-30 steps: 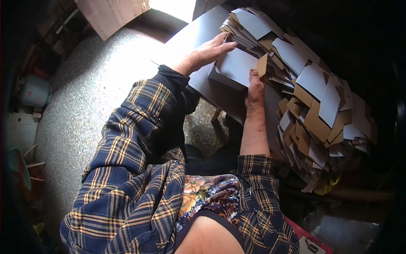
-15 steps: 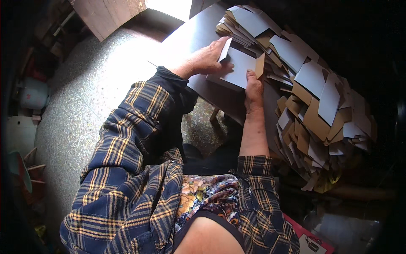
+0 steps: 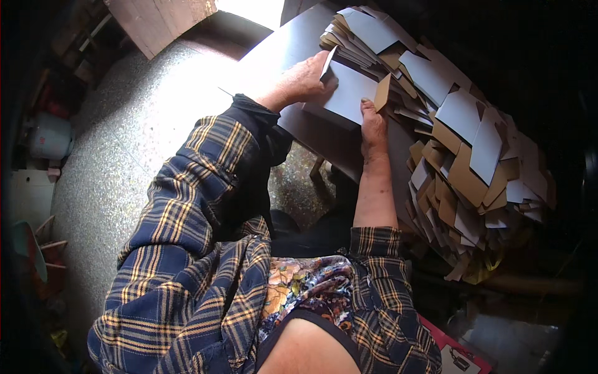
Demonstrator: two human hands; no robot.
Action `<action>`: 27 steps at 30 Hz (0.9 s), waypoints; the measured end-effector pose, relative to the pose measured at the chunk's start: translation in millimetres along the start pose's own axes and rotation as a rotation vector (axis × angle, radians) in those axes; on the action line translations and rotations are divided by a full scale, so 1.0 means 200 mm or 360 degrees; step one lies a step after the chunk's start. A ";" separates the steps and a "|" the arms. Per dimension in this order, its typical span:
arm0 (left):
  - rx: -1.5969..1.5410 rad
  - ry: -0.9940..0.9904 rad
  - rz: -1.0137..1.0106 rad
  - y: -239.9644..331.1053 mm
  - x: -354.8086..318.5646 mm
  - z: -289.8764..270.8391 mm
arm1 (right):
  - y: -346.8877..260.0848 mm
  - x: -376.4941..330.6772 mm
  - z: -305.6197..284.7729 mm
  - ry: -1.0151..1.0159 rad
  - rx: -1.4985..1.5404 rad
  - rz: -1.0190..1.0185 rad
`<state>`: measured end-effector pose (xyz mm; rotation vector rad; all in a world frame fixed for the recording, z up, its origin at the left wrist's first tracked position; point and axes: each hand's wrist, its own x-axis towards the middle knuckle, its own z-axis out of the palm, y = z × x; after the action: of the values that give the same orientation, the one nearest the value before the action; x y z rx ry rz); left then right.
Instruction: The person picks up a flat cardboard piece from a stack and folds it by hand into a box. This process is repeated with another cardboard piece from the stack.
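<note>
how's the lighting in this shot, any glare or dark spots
Head view: strong daylight blows out the speckled floor at the top; the right side beyond the pile of cardboard blanks sinks into near black; the left hand and right hand on the grey card are clearly lit; fisheye bends the edges.

The left hand (image 3: pixel 301 82) covered one edge of the grey card (image 3: pixel 349 93), and its fingertips were tucked behind a raised flap. The right hand (image 3: pixel 372 123) hid the card's near corner. The pile (image 3: pixel 461 149) buried most of its own sheets, so no count could be made, and its far side sank into shadow. The table (image 3: pixel 280 56) was cut off at the top edge.
</note>
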<state>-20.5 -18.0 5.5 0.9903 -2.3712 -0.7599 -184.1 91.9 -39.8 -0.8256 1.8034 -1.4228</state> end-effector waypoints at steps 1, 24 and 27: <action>0.0015 0.0010 -0.0022 0.00 -0.02 -0.03 | -0.01 -0.01 0.02 -0.0028 0.0007 0.0001; -0.0844 -0.0238 0.0324 0.01 0.04 -0.02 | -0.01 -0.05 -0.12 -0.0281 0.0247 -0.0790; -0.0810 -0.0196 0.0344 0.00 0.03 -0.01 | -0.02 -0.06 -0.11 -0.0214 0.0308 -0.0777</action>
<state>-21.9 -22.9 8.1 0.4789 -2.1639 -1.2795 -194.6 112.6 -30.6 -1.2823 1.3892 -1.7616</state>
